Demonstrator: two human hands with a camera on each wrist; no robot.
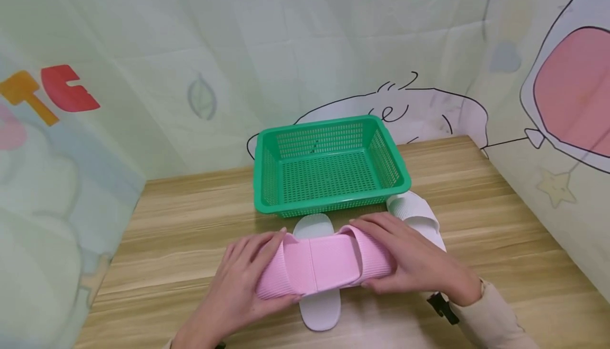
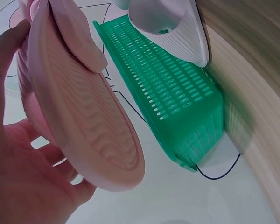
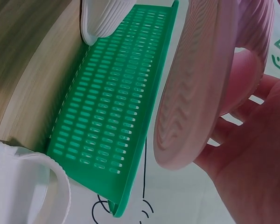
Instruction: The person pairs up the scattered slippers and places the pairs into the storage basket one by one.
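Note:
A pair of pink slippers (image 1: 329,261) is held up sideways, their ends meeting in the middle between my hands. My left hand (image 1: 245,275) grips the left slipper around its ribbed strap, thumb low and fingers over the top. The right slipper is gripped likewise by my right hand (image 1: 407,256). In the left wrist view the wavy tread of a pink slipper (image 2: 91,112) faces the camera. Below the pair, a white slipper (image 1: 321,312) lies on the table, its middle hidden by the pink ones. Another white slipper (image 1: 419,219) lies partly behind my right hand.
A green perforated basket (image 1: 329,179) stands at the back of the wooden table (image 1: 190,222), with no items visible inside. The white slippers lie close to its front side. A printed cloth (image 1: 214,63) hangs behind and along both sides of the table.

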